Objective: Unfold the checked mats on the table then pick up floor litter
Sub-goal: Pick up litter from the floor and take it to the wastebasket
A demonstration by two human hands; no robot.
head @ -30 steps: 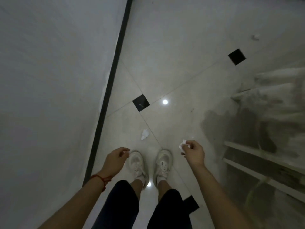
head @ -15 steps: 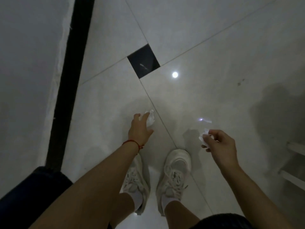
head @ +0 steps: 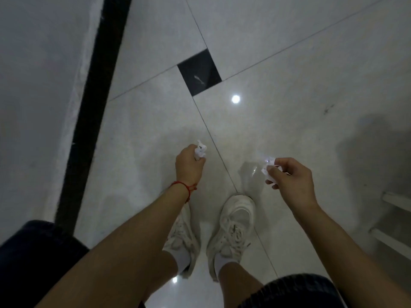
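I am bent low over a pale tiled floor [head: 155, 121]. My left hand [head: 189, 167], with a red string at the wrist, grips a crumpled white paper scrap [head: 200, 150] just above the tiles. My right hand [head: 291, 181] pinches a second crumpled white paper scrap [head: 269, 168] between thumb and fingers, held off the floor to the right. Neither the checked mats nor the table are in view.
A wall [head: 33, 85] with a black skirting strip [head: 89, 121] runs along the left. A black inset tile [head: 200, 72] lies ahead. My white shoes [head: 235, 223] stand below my hands. White shelf rails [head: 393, 201] show at the right edge.
My left hand reached down to the scrap on the floor, closed round it and lifted it slightly. My right hand kept its scrap and barely moved. The view dropped closer to the floor.
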